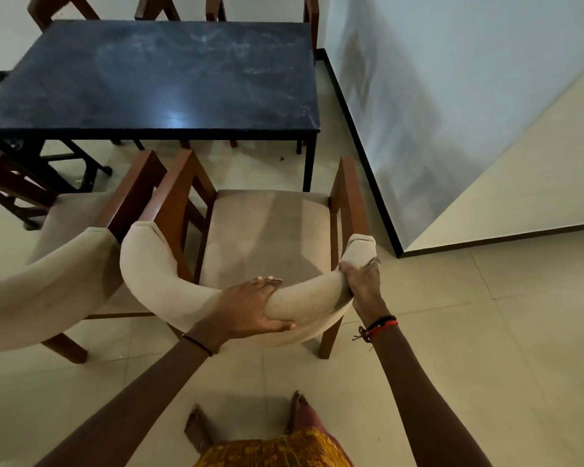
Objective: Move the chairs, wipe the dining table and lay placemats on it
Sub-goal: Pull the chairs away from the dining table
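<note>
A wooden armchair [267, 227] with a beige seat and a curved padded backrest stands in front of me, a short way back from the dark dining table [155, 79]. My left hand [250, 308] grips the middle of the backrest. My right hand [363, 281] grips its right end. The tabletop is dusty and smeared, with nothing on it. No cloth or placemats are in view.
A second beige armchair [54, 264] stands close on the left, almost touching the one I hold. More wooden chairs [64, 8] stand beyond the table's far edge. A white wall [452, 112] with a dark skirting runs along the right. My bare feet [297, 412] stand on the tiled floor.
</note>
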